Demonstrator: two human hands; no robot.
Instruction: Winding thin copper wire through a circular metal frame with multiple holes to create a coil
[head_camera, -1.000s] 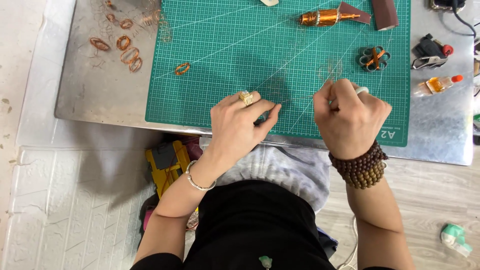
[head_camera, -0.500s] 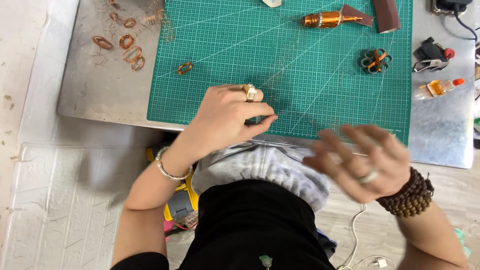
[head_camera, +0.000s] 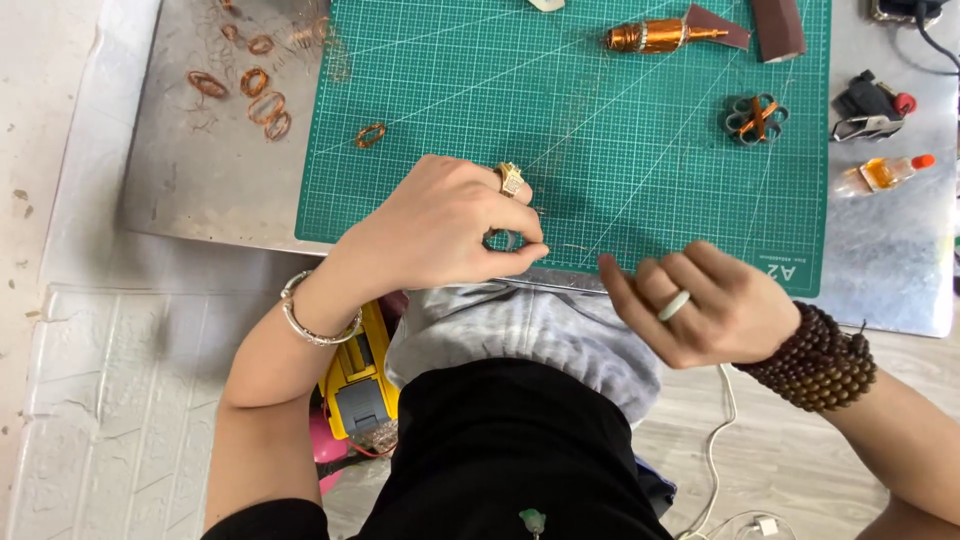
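Observation:
My left hand (head_camera: 440, 225) rests on the near edge of the green cutting mat (head_camera: 600, 130). Its thumb and forefinger pinch a small loop of very thin wire (head_camera: 497, 240), which is hard to make out. A fine strand (head_camera: 572, 247) seems to trail right along the mat's edge. My right hand (head_camera: 705, 305) hovers just off the mat's near edge, fingers spread and holding nothing. It wears a pale ring, with a brown bead bracelet at the wrist.
On the mat lie a copper-wound rotor (head_camera: 655, 35), a small copper ring (head_camera: 370, 135) and a grey clover-shaped part (head_camera: 757, 117). Several copper coils (head_camera: 255, 90) lie on the metal table (head_camera: 200, 190) at left. A black clip (head_camera: 870, 105) and small orange-capped bottle (head_camera: 885, 172) sit right.
My right hand let go, swung off the mat toward my lap and opened, and now sits nearer the mat's edge. My left hand kept its pinch and barely moved.

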